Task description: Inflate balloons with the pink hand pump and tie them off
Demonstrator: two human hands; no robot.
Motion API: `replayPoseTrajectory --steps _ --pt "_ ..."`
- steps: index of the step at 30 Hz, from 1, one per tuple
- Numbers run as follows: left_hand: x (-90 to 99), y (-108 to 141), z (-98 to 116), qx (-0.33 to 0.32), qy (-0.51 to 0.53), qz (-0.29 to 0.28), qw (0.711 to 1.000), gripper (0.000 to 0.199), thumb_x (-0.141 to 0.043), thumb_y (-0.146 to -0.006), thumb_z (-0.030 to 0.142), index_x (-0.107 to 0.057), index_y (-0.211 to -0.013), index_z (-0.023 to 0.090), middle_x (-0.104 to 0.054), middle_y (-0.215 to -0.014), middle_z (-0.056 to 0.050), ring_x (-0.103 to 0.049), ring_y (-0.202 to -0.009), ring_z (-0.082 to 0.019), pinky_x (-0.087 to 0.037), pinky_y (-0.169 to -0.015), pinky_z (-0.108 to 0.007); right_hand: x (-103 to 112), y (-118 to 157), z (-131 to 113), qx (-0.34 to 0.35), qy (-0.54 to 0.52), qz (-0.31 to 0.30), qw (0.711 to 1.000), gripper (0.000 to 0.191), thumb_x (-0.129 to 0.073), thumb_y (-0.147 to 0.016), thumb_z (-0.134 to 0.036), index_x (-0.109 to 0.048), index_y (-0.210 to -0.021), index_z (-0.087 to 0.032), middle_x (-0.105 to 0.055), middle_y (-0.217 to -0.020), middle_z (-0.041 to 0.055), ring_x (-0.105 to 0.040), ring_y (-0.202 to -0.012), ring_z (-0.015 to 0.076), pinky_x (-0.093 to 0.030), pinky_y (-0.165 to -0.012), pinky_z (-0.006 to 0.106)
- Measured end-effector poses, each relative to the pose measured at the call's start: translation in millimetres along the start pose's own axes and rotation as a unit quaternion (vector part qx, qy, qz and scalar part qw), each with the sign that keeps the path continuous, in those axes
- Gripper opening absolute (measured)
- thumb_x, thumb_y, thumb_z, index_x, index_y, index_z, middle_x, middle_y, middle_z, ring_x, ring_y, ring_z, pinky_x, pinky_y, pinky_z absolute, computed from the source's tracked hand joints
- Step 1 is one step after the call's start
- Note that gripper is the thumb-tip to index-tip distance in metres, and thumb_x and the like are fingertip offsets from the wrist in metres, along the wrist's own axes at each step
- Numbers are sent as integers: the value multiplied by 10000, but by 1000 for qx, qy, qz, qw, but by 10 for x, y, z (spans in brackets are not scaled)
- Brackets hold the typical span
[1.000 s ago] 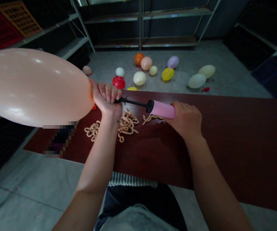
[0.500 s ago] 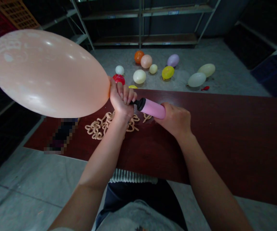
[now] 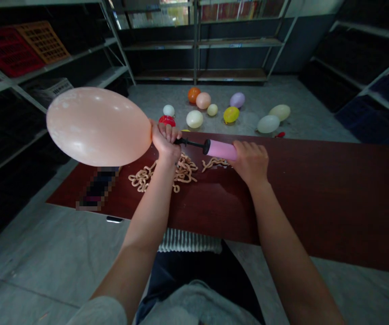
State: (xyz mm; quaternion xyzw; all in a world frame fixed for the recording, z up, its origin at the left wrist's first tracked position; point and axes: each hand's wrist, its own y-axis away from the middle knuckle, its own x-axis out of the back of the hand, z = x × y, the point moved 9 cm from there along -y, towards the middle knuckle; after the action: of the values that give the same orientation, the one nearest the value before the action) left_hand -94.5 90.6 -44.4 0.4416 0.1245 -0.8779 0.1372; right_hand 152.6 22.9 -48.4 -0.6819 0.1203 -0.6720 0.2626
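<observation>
My left hand [image 3: 166, 137] is closed round the neck of a large inflated peach balloon [image 3: 98, 126] and a black end of a balloon pump [image 3: 220, 149]. The balloon swells out to the left, with pale printing on its far end. My right hand [image 3: 250, 161] is wrapped round the pump's pink barrel. A thin black rod shows between the barrel and my left hand. The exact fit of balloon and pump is hidden in my left fingers. Below my hands, a heap of peach uninflated long balloons [image 3: 185, 169] lies on the dark red table [image 3: 299, 194].
Several inflated balloons, among them a yellow balloon [image 3: 231, 115], lie on the floor behind the table. A blurred-out dark object [image 3: 99, 188] rests at the table's left. Metal shelves [image 3: 238, 43] line the back; a red crate [image 3: 10, 52] sits on the left rack.
More of the black rod shows between my hands, which are farther apart. The peach balloon looks smaller and sits farther right and lower. My view has tilted up.
</observation>
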Motion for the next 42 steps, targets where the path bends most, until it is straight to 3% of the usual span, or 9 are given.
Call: replayPoseTrajectory --steps 5,8,15,19,23,29,36,42 --pt "60 -50 135 -26 -20 16 999 635 -172 -961 735 -149 -584 225 -66 -471 65 -85 -429 -107 -157 -481 -294 -1 18 331 -42 19 -1 999 273 -529 -912 -365 -630 -1088 -182 -675 -978 122 -532 -895 243 -274 -774 384" --pt "46 -40 239 -47 -25 20 998 642 -238 -971 716 -163 -575 217 -103 -457 64 -104 -408 -94 -180 -460 -280 31 19 412 -52 31 1 998 259 -558 -889 -341 -620 -1081 -179 -675 -988 121 -530 -891 236 -297 -772 374" --pt "74 -5 394 -76 -94 35 992 635 -351 -947 710 -279 -563 210 -204 -457 45 -254 -387 -109 -264 -434 -272 -11 18 302 -57 4 -57 997 265 -603 -854 -361 -610 -1031 -165 -679 -975 112 -570 -868 238 -318 -714 351" --pt "-40 40 424 -88 -129 1 988 659 -327 -946 721 -239 -540 209 -198 -436 41 -238 -366 -107 -255 -423 -277 -4 17 211 -49 -13 -81 995 284 -607 -848 -401 -608 -1004 -163 -685 -956 123 -595 -870 253 -332 -725 358" --pt "-222 145 333 -75 -118 -27 990 690 -306 -961 708 -137 -535 193 -128 -425 50 -133 -357 -90 -193 -412 -282 11 16 27 -39 -39 -100 993 317 -618 -821 -446 -612 -999 -184 -695 -927 111 -621 -829 267 -348 -695 352" --pt "-424 342 -2 15 -64 -46 997 671 -231 -1020 611 -62 -544 170 -81 -411 36 -68 -357 -97 -130 -407 -301 40 37 -270 -18 -44 -129 990 332 -610 -800 -461 -617 -991 -189 -719 -869 102 -639 -715 258 -298 -592 327" --pt "-386 385 -107 32 -92 -11 995 645 -121 -1038 581 -96 -528 187 -102 -406 25 -72 -371 -105 -143 -416 -310 17 38 -233 -17 -52 -102 993 289 -590 -835 -435 -616 -994 -194 -718 -893 122 -630 -745 254 -320 -618 336" --pt "-302 232 -47 0 -69 -40 997 634 -126 -1014 647 -99 -550 216 -50 -444 50 -44 -405 -100 -134 -461 -322 7 -7 -249 -16 -43 -57 997 320 -533 -880 -460 -620 -1069 -217 -704 -956 101 -617 -879 265 -366 -702 350"
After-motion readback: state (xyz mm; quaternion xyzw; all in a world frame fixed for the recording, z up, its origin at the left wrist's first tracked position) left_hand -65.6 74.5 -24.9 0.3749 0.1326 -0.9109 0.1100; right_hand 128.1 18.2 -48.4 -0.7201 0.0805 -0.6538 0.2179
